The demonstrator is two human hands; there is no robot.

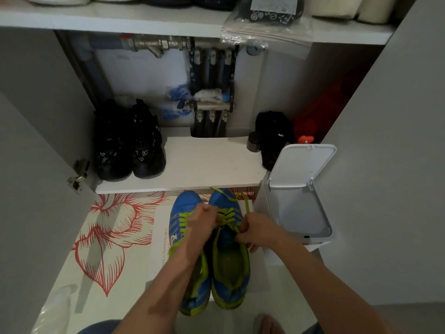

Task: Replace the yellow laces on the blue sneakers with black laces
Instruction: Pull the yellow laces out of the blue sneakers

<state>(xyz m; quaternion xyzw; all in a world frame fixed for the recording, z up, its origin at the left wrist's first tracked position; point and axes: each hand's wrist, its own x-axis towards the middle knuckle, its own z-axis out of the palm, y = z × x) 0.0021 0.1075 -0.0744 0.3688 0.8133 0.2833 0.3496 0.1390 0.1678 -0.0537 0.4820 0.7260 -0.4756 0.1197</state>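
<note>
Two blue sneakers with yellow-green trim stand side by side on the floor, toes away from me: the left sneaker (179,213) and the right sneaker (228,259). Yellow laces (230,212) cross the right sneaker, and a loose end loops over its toe. My left hand (202,219) reaches across and pinches the lace at the middle of the right sneaker. My right hand (255,231) grips the lace at that sneaker's right side. No black laces are in view.
A white bin (299,194) with its lid up stands right of the sneakers. A pair of black shoes (130,143) sits on the low cabinet shelf (204,172), with a black bag (274,133) at its right. A floral sheet (106,237) covers the floor at left.
</note>
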